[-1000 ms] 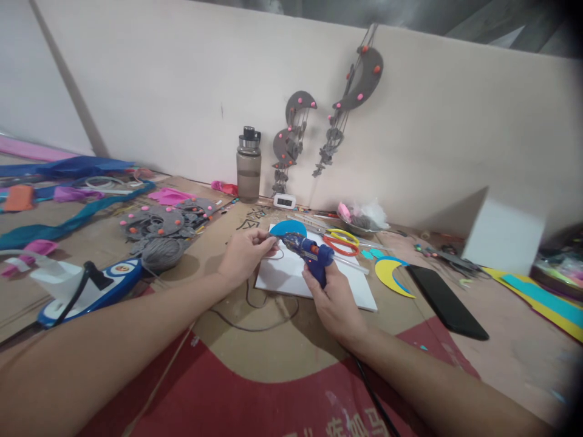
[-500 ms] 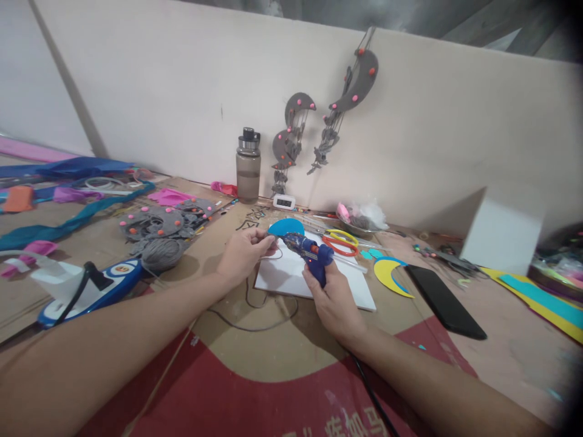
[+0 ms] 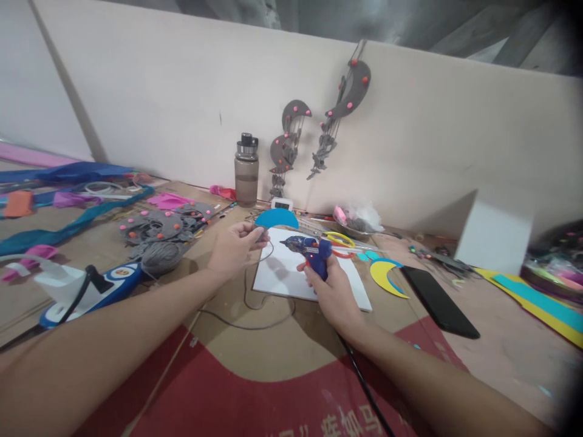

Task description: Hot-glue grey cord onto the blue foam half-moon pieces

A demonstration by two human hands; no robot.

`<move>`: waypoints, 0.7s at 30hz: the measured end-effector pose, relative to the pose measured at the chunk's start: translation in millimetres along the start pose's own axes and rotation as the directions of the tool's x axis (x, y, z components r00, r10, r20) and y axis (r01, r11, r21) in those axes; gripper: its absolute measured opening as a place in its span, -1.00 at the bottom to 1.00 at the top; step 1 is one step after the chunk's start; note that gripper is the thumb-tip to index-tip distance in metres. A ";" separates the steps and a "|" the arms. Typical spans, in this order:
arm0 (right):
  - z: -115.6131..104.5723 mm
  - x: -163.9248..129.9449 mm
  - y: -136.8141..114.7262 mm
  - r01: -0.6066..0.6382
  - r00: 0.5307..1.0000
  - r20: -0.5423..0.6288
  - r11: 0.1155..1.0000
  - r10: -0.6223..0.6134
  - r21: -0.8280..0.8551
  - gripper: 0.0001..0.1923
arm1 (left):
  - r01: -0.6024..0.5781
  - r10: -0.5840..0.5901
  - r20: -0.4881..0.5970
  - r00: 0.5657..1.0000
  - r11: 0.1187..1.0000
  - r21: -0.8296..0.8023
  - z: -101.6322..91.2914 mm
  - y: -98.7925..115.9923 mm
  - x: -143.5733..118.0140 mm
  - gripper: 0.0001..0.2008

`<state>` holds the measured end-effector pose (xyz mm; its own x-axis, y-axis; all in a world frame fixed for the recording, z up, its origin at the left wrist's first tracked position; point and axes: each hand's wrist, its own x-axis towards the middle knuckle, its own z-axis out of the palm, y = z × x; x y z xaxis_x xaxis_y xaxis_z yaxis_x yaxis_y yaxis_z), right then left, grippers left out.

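Over the white board (image 3: 291, 270) on the table, my left hand (image 3: 232, 246) is lifting the blue crescent (image 3: 276, 218) clear, grip pinched on it, while my right hand (image 3: 334, 291), clamped on the glue gun (image 3: 310, 252), is drawing back.

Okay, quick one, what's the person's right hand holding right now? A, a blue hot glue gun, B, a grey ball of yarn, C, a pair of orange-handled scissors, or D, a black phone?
A: the right hand is closed around the handle of the blue plastic hot glue gun, held over the white rectangular board, while the left hand holds the blue crescent-shaped foam piece.
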<state>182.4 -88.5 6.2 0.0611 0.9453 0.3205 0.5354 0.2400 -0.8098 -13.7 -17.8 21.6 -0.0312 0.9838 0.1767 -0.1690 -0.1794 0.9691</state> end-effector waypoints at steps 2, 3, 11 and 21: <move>-1.7 5.7 4.6 -0.029 0.999 0.023 0.998 0.030 -0.049 -0.63 | -0.033 0.033 -0.004 0.999 0.999 -0.016 0.0 4.5 -1.1 -0.76; -2.7 8.9 7.0 -0.033 0.999 0.038 0.993 0.038 -0.117 -0.65 | -0.054 0.054 0.002 0.999 0.998 -0.025 0.5 6.7 -2.4 -0.75; -21.1 14.2 -8.7 0.261 0.954 0.069 0.693 -0.293 -0.672 -0.69 | -0.143 0.142 0.043 0.989 0.990 0.019 12.2 26.4 -21.7 -0.75; 8.9 -8.0 -53.8 0.055 0.985 0.103 0.830 -0.135 0.555 -0.68 | -0.594 0.508 0.308 0.804 0.671 0.443 16.8 40.6 -55.0 -0.82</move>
<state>145.6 -107.0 42.8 -0.0990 0.9221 0.3742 -0.0197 0.3741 -0.9272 -2.3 -79.1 54.1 0.1920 0.7003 0.6875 0.3419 -0.7044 0.6220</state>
